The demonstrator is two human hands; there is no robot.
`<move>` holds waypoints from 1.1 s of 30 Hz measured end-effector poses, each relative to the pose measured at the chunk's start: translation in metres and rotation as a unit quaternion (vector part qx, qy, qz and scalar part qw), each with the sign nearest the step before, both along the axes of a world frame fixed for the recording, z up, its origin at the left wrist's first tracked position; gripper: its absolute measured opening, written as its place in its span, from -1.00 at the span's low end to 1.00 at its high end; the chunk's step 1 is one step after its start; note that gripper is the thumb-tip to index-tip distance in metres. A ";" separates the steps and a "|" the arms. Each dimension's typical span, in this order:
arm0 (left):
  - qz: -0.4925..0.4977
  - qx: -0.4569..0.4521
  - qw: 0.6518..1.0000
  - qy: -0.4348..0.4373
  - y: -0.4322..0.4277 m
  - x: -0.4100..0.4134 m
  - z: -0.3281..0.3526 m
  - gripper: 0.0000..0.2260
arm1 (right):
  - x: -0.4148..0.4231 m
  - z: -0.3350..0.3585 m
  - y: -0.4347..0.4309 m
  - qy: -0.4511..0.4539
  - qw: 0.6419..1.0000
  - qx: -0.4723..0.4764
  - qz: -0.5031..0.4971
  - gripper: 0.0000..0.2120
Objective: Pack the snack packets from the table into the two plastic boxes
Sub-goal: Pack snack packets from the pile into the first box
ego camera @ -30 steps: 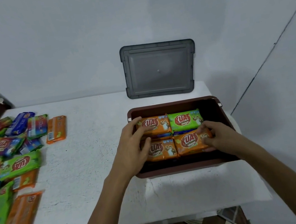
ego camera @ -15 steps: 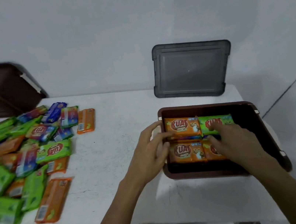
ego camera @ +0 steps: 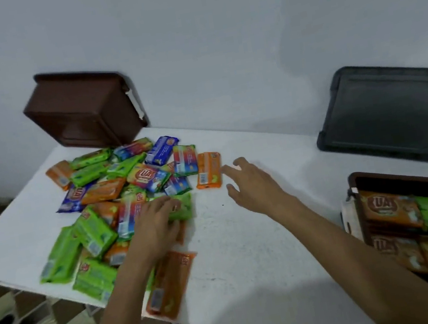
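**Hands shifting from box to pile**

Both hands are leaving the rigid brown box (ego camera: 406, 176) at lower right and reaching the packet pile (ego camera: 127, 186) at centre left. The left hand (ego camera: 155, 223) is lying over a glossy green packet (ego camera: 184, 209); whether it is gripping cannot be told. The right hand (ego camera: 252, 183) is spreading wide and empty beside a flat orange packet (ego camera: 208, 170). The next move is likely calling for a firm pinch on slick film.

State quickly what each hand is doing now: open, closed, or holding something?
Left hand: open, fingers laid on a green snack packet, no grip yet.
Right hand: open, fingers spread, holding nothing, beside an orange snack packet.
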State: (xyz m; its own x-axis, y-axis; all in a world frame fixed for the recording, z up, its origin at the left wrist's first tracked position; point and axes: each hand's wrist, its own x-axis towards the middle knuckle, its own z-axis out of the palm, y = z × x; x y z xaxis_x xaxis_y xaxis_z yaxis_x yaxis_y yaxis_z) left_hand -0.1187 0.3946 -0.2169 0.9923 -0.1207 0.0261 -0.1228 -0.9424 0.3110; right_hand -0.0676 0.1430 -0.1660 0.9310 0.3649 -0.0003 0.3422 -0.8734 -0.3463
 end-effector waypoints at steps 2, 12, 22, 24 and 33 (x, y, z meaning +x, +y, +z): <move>0.007 0.028 0.999 0.035 0.023 0.012 -0.002 -0.50 | 0.022 -0.016 0.029 0.035 0.999 -0.029 0.027 -0.52; -0.107 0.047 0.988 0.098 0.030 0.041 0.006 -0.34 | 0.052 -0.062 0.063 0.035 0.995 -0.092 0.021 -0.69; -0.054 -0.317 0.944 0.079 -0.028 0.034 0.042 -0.47 | 0.010 0.000 -0.017 -0.075 0.980 0.172 -0.058 -0.69; -0.058 -0.390 0.915 0.085 -0.053 0.026 0.053 -0.55 | -0.012 0.015 -0.044 -0.073 0.968 0.232 -0.065 -0.73; -0.015 -0.610 0.783 0.119 -0.180 -0.012 0.081 -0.75 | -0.119 0.066 -0.178 -0.015 0.905 0.366 -0.216 -0.79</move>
